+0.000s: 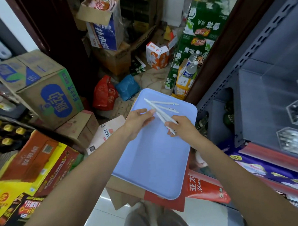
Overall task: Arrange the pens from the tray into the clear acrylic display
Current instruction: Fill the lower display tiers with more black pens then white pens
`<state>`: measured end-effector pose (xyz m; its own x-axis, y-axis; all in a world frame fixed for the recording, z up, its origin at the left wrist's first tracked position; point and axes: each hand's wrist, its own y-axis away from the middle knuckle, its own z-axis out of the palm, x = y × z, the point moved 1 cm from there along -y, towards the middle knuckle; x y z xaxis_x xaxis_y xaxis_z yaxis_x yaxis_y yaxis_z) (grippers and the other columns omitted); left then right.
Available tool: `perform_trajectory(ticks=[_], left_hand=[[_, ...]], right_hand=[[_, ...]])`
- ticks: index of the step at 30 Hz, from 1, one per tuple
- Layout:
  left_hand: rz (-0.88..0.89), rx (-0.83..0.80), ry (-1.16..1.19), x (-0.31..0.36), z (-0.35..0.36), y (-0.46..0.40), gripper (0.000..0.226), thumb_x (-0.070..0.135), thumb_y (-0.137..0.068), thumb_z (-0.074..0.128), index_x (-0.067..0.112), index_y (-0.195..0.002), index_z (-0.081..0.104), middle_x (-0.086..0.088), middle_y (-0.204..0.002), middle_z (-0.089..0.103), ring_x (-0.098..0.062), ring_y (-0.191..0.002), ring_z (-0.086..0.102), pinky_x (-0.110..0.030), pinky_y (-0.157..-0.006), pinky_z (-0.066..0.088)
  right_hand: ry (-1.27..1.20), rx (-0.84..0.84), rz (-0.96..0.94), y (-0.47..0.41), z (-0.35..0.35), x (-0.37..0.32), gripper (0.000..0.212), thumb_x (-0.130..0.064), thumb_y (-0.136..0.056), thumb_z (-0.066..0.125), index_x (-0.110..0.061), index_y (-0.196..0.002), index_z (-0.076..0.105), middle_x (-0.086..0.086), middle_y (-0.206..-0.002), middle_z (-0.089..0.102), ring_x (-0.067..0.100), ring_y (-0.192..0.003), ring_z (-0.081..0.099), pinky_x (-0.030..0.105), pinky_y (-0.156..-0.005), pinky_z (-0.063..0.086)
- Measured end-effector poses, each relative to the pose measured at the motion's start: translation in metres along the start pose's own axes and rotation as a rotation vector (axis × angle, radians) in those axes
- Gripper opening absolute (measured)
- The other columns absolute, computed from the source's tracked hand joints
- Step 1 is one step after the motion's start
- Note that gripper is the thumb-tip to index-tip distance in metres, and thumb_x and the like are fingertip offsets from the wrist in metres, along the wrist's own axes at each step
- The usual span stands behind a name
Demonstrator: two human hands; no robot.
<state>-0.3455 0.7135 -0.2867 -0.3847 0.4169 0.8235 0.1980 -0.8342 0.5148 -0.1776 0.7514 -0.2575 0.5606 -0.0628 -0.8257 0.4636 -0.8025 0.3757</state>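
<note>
In a crowded stockroom, a person gathers white pens (159,112) from the far end of a pale blue tray (151,163) that rests on a red carton (205,187), a perch that puts it at working height between the two arms. The right hand (182,127) curls its fingers round the near ends of several pens, bunching them into one bundle so they can be lifted together; their tips fan out across the tray toward the far rim. The left hand (140,116) reaches in with fingers nearly straight and close together, fingertips touching the pen shafts, apparently to square up the bundle or nudge strays into it. Two more pens (168,106) lie loose on the tray just beyond the bundle, not yet collected. The acrylic display (280,111) appears to be the clear, glare-washed case on the grey shelving to the right, well apart from the tray; whether any pens are already in it cannot be told. Drink cartons (48,92) crowd the floor around.
</note>
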Motion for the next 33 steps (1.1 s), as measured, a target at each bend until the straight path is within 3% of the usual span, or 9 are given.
perform_trajectory(ticks=[7, 12, 16, 20, 22, 23, 24, 27, 33], left_hand=[[0.123, -0.274, 0.018, 0.011, 0.055, 0.042, 0.028, 0.030, -0.096, 0.046, 0.013, -0.101, 0.068, -0.003, -0.093, 0.069, -0.013, -0.088, 0.061, -0.028, -0.089, 0.048], [0.331, -0.183, -0.155, 0.036, 0.108, 0.079, 0.028, 0.024, -0.098, 0.046, 0.007, -0.093, 0.067, -0.011, -0.100, 0.070, -0.023, -0.093, 0.066, -0.031, -0.086, 0.053], [0.532, -0.204, -0.450, 0.053, 0.168, 0.118, 0.025, 0.025, -0.097, 0.047, 0.013, -0.082, 0.062, -0.022, -0.087, 0.067, -0.029, -0.074, 0.065, -0.037, -0.072, 0.054], [0.612, -0.383, -0.819, 0.047, 0.240, 0.156, 0.033, 0.030, -0.097, 0.046, 0.007, -0.082, 0.064, -0.014, -0.064, 0.058, -0.021, -0.061, 0.049, -0.028, -0.057, 0.040], [0.630, -0.441, -0.843, 0.040, 0.276, 0.174, 0.039, 0.027, -0.097, 0.047, -0.008, -0.089, 0.061, 0.019, -0.064, 0.043, -0.004, -0.062, 0.039, -0.017, -0.053, 0.036], [0.645, -0.447, -0.839, 0.036, 0.293, 0.180, 0.039, 0.026, -0.096, 0.049, -0.010, -0.086, 0.061, 0.000, -0.094, 0.058, -0.017, -0.094, 0.038, -0.015, -0.051, 0.034], [0.665, -0.434, -0.842, 0.031, 0.308, 0.184, 0.038, 0.026, -0.095, 0.051, -0.007, -0.079, 0.062, 0.011, -0.055, 0.063, -0.006, -0.048, 0.054, -0.016, -0.050, 0.032], [0.688, -0.364, -0.806, 0.015, 0.342, 0.188, 0.024, 0.025, -0.090, 0.061, 0.016, -0.067, 0.064, 0.015, -0.050, 0.059, -0.004, -0.041, 0.040, -0.016, -0.046, 0.033], [0.709, -0.279, -0.823, -0.018, 0.399, 0.182, 0.025, 0.024, -0.088, 0.064, 0.011, -0.067, 0.067, -0.009, -0.080, 0.069, -0.003, -0.040, 0.038, -0.021, -0.049, 0.033]], right_hand=[[-0.217, -0.025, -0.008, 0.052, -0.014, -0.027, 0.017, -0.014, -0.096, 0.051, -0.004, -0.087, 0.060, 0.004, -0.072, 0.057, 0.010, -0.058, 0.060, 0.019, -0.059, 0.056], [0.390, 0.147, -0.141, 0.104, -0.069, -0.044, 0.031, -0.038, -0.094, 0.051, -0.010, -0.083, 0.056, 0.003, -0.080, 0.057, 0.015, -0.071, 0.053, 0.023, -0.060, 0.039], [0.197, 0.481, -0.293, 0.156, -0.131, -0.040, 0.026, -0.037, -0.093, 0.053, -0.012, -0.100, 0.056, -0.007, -0.085, 0.057, 0.011, -0.083, 0.056, 0.020, -0.067, 0.042], [-0.107, 0.522, -0.337, 0.193, -0.199, -0.012, 0.029, -0.026, -0.092, 0.058, -0.020, -0.119, 0.050, -0.005, -0.084, 0.060, 0.010, -0.079, 0.058, 0.021, -0.066, 0.043], [-0.285, 0.494, -0.377, 0.214, -0.228, 0.010, 0.021, -0.013, -0.090, 0.061, -0.017, -0.111, 0.056, -0.004, -0.070, 0.063, 0.007, -0.067, 0.061, 0.021, -0.061, 0.046], [-0.347, 0.501, -0.400, 0.225, -0.240, 0.022, 0.014, -0.007, -0.088, 0.061, -0.016, -0.099, 0.060, -0.006, -0.064, 0.064, 0.004, -0.060, 0.061, 0.018, -0.058, 0.047], [-0.388, 0.520, -0.420, 0.236, -0.252, 0.034, 0.013, -0.003, -0.087, 0.061, -0.016, -0.088, 0.062, -0.005, -0.061, 0.064, 0.002, -0.055, 0.059, 0.016, -0.056, 0.047], [-0.448, 0.616, -0.420, 0.262, -0.289, 0.070, 0.016, 0.001, -0.086, 0.061, -0.012, -0.076, 0.060, 0.005, -0.068, 0.062, 0.000, -0.051, 0.059, 0.013, -0.059, 0.050], [-0.173, 0.626, -0.350, 0.297, -0.346, 0.129, 0.011, -0.002, -0.079, 0.070, -0.008, -0.073, 0.064, -0.002, -0.069, 0.064, -0.001, -0.061, 0.060, 0.011, -0.068, 0.050]])
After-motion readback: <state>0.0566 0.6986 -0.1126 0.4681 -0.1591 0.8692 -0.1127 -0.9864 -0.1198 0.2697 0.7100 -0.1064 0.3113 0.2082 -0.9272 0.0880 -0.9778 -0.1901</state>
